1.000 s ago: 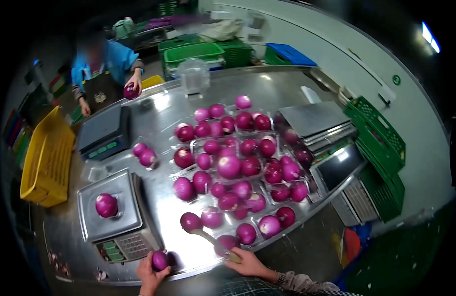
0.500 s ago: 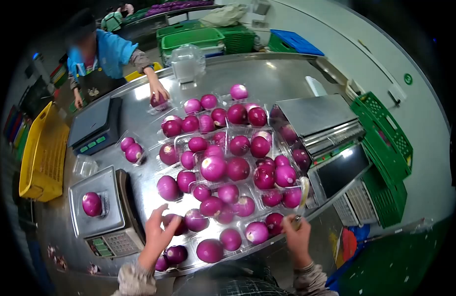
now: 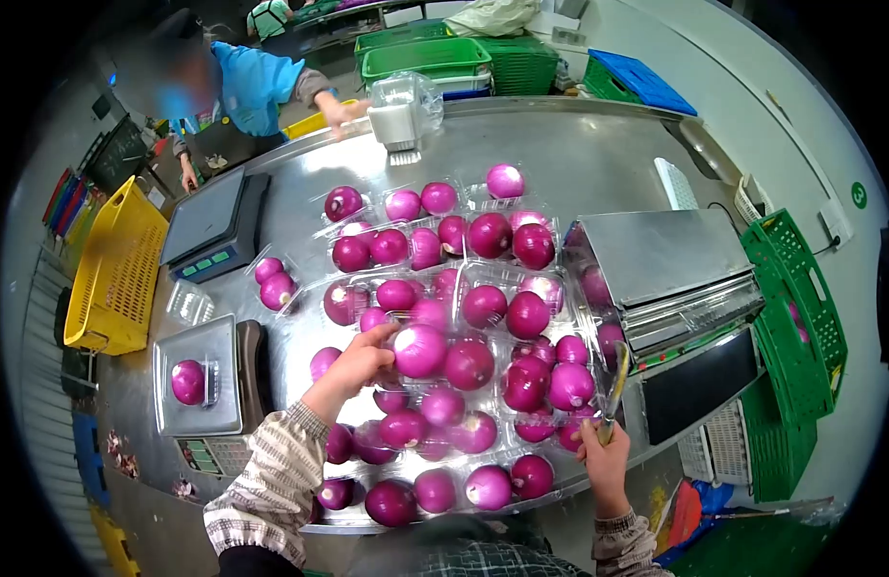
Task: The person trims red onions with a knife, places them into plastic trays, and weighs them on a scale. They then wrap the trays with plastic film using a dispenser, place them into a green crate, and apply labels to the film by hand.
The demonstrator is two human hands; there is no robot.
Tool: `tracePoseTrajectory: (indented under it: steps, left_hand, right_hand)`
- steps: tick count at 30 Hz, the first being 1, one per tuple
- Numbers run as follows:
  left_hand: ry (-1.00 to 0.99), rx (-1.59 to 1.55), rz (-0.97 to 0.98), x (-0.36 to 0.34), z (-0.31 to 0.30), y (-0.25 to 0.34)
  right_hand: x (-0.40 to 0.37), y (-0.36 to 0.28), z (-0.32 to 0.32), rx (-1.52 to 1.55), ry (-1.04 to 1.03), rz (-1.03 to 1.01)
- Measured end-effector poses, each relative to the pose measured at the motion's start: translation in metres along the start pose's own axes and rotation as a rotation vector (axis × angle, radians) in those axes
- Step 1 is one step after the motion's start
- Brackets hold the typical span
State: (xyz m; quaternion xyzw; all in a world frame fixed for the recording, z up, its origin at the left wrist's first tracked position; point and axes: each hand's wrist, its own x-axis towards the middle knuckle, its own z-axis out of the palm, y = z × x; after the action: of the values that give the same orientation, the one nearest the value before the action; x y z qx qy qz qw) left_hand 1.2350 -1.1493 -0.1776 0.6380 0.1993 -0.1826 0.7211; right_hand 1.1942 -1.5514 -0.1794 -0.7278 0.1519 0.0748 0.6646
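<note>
My left hand [image 3: 356, 365] reaches over the packs, its thumb and fingers apart at the left side of a large pale-purple onion [image 3: 419, 350]. The fingertips seem to touch that onion; I see no grip around it. A darker onion [image 3: 469, 364] sits just right of it. In my right hand [image 3: 606, 457], at the table's near right edge, is a small knife [image 3: 617, 385] with a narrow, curved blade pointing up. Around both hands lie clear plastic trays [image 3: 461, 279] holding red onions, several of them in rows.
A scale [image 3: 196, 413] at left carries a tray with one onion [image 3: 187, 382]; another scale [image 3: 213, 226] stands behind. A metal wrapping machine [image 3: 665, 260] is at right. Across the table, a co-worker's hand [image 3: 340, 111] is beside stacked clear trays [image 3: 396, 120]. Green crates [image 3: 790, 308] stand right.
My left hand has moved up and right from a near onion to the large pale one. The co-worker's hand has left an onion and moved to the tray stack. The view has shifted.
</note>
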Motion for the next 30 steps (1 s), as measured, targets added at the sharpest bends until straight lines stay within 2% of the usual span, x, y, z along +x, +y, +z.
tracePoseTrajectory:
  steps: [3, 8, 12, 14, 15, 18, 20, 22, 23, 24, 27, 28, 30]
  left_hand:
    - [0.022, -0.166, 0.010, -0.002, -0.007, -0.004]
    - [0.141, -0.379, 0.258, -0.055, -0.055, -0.008]
    - [0.468, -0.421, 0.420, -0.105, -0.093, -0.012]
    - [0.629, -0.466, 0.459, -0.118, -0.128, -0.040]
    - [0.643, -0.477, 0.540, -0.120, -0.158, -0.071]
    - [0.799, -0.493, 0.486, -0.121, -0.157, -0.089]
    - [0.856, -0.568, 0.425, -0.116, -0.157, -0.113]
    - [1.008, -0.629, 0.353, -0.102, -0.142, -0.127]
    - [0.901, -0.722, 0.393, -0.097, -0.150, -0.142]
    - [0.934, -0.703, 0.352, -0.091, -0.152, -0.158]
    - [0.971, -0.718, 0.394, -0.081, -0.133, -0.162]
    - [0.847, -0.724, 0.544, -0.066, -0.174, -0.216]
    - [1.060, -0.609, 0.364, -0.062, -0.159, -0.202]
  right_hand:
    - [0.001, -0.001, 0.001, 0.006, 0.025, 0.001]
    - [-0.002, 0.008, -0.003, -0.032, 0.034, 0.028]
    - [-0.008, 0.009, -0.001, -0.074, 0.055, 0.012]
    - [-0.010, 0.008, 0.002, -0.100, 0.066, 0.024]
    - [-0.011, 0.009, 0.002, -0.102, 0.066, 0.023]
    - [-0.011, 0.016, 0.000, -0.158, 0.023, -0.018]
    - [-0.012, 0.011, 0.004, -0.114, 0.042, 0.024]
    - [-0.012, 0.006, 0.009, -0.050, 0.055, 0.073]
    - [-0.009, 0.010, 0.008, -0.052, 0.071, 0.077]
    - [-0.005, 0.015, 0.005, -0.037, 0.085, 0.088]
    - [0.002, 0.027, 0.003, 0.048, 0.120, 0.076]
    - [0.002, 0.029, 0.001, 0.124, 0.146, 0.099]
    - [0.005, 0.031, -0.005, 0.275, 0.188, 0.140]
